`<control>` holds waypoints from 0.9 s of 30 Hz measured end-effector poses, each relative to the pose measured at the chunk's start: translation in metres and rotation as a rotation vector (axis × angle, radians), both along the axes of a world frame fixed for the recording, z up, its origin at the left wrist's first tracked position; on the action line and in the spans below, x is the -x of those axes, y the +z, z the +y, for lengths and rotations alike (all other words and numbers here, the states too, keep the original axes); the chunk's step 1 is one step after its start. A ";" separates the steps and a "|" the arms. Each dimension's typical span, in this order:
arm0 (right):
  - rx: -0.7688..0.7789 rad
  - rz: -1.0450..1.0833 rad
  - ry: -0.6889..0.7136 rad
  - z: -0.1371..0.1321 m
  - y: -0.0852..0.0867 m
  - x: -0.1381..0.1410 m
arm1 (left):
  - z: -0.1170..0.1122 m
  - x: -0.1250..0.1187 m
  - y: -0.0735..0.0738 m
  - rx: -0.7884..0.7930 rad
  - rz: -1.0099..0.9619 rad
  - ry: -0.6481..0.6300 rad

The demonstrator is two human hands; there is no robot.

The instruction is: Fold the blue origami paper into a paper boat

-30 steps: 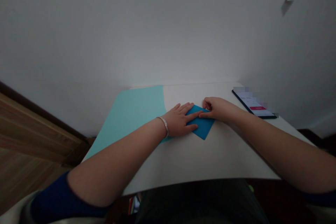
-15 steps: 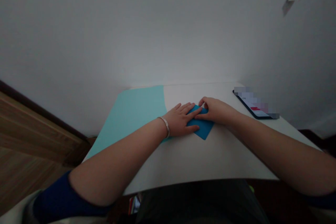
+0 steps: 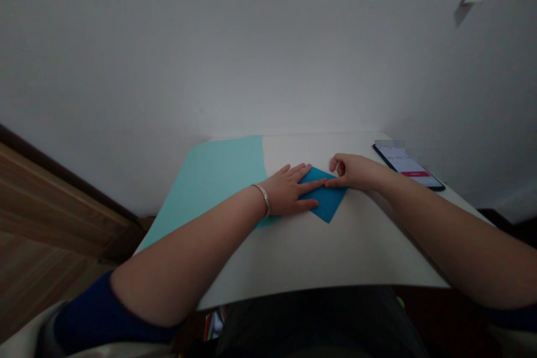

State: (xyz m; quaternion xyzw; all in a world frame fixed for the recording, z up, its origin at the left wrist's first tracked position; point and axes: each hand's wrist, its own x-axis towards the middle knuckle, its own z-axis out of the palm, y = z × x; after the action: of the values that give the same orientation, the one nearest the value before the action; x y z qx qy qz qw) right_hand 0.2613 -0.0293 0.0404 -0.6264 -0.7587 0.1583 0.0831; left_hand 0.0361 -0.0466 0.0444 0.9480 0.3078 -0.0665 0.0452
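Note:
A piece of blue paper (image 3: 329, 201) lies flat on the white table, its near corner pointing towards me. My left hand (image 3: 289, 193) is spread palm down over the paper's left part, with fingers apart; a silver bangle circles that wrist. From the right, my right hand (image 3: 350, 172) rests at the paper's right corner. Its thumb reaches onto the paper and meets the left index fingertip, while its index finger curls above, apart from the thumb. The left part of the paper is hidden under my left hand.
A light turquoise sheet (image 3: 218, 179) covers the left side of the white table (image 3: 319, 260). At the right edge lies a phone (image 3: 406, 165) with a lit screen. The wall (image 3: 260, 50) rises behind the table. Wooden furniture (image 3: 50, 240) stands at the left.
My right hand has slid a little to the right across the blue paper, uncovering more of its upper right part. My left hand has stayed in place.

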 end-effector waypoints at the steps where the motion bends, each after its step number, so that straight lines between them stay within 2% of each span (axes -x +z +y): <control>1: 0.011 -0.021 -0.005 0.000 0.000 -0.001 | 0.001 0.001 0.000 -0.007 0.003 -0.018; 5: 0.060 -0.056 0.001 -0.001 -0.001 -0.006 | 0.005 0.004 0.002 -0.037 0.042 -0.077; 12: 0.205 0.003 0.022 0.007 -0.008 -0.022 | 0.007 0.007 0.008 -0.015 0.080 -0.079; 18: 0.257 0.031 0.021 0.010 -0.013 -0.032 | -0.004 0.007 0.025 -0.003 0.132 0.023; 23: 0.277 0.049 0.009 0.007 -0.008 -0.035 | -0.019 0.011 0.033 -0.094 0.161 0.217; 27: 0.303 0.093 0.001 0.006 -0.006 -0.033 | -0.027 0.011 0.034 -0.182 0.215 0.223</control>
State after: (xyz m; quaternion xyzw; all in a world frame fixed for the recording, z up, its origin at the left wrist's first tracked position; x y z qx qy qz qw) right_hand 0.2946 -0.0238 0.0348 -0.6235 -0.7217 0.2998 0.0224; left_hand 0.0251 -0.0733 0.0788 0.8955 0.4190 -0.1341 -0.0668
